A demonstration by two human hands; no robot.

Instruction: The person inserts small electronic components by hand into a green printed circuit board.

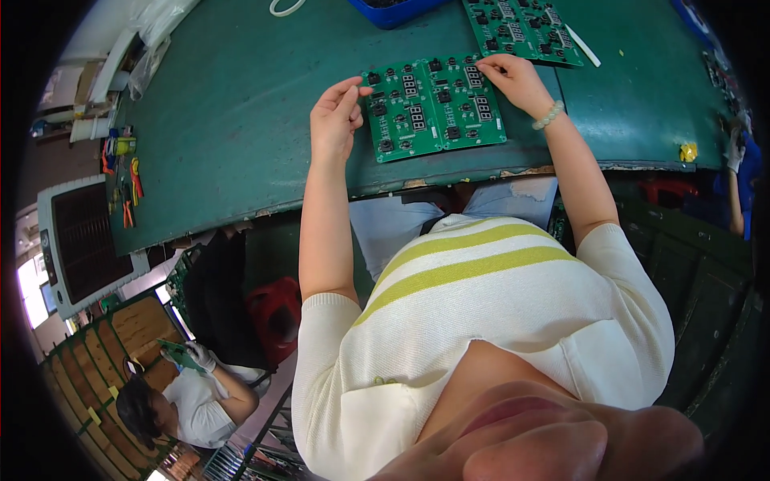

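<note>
A green circuit board panel [438,104], made of joined sections with black digit displays, black square parts and small round parts, lies in front of me near the table's front edge. My left hand [337,116] pinches its upper left edge between thumb and fingers, the other fingers curled. At the upper right corner, the thumb and forefinger of my right hand [517,82] close on the board's edge beside a display. Whether the board rests flat or is slightly raised, I cannot tell.
More circuit boards [525,30] lie at the far right beside a white pen-like tool [584,46]. A blue bin [393,11] stands at the back of the green table [241,120]. Pliers [135,178] hang by the left edge. A co-worker [196,401] sits lower left.
</note>
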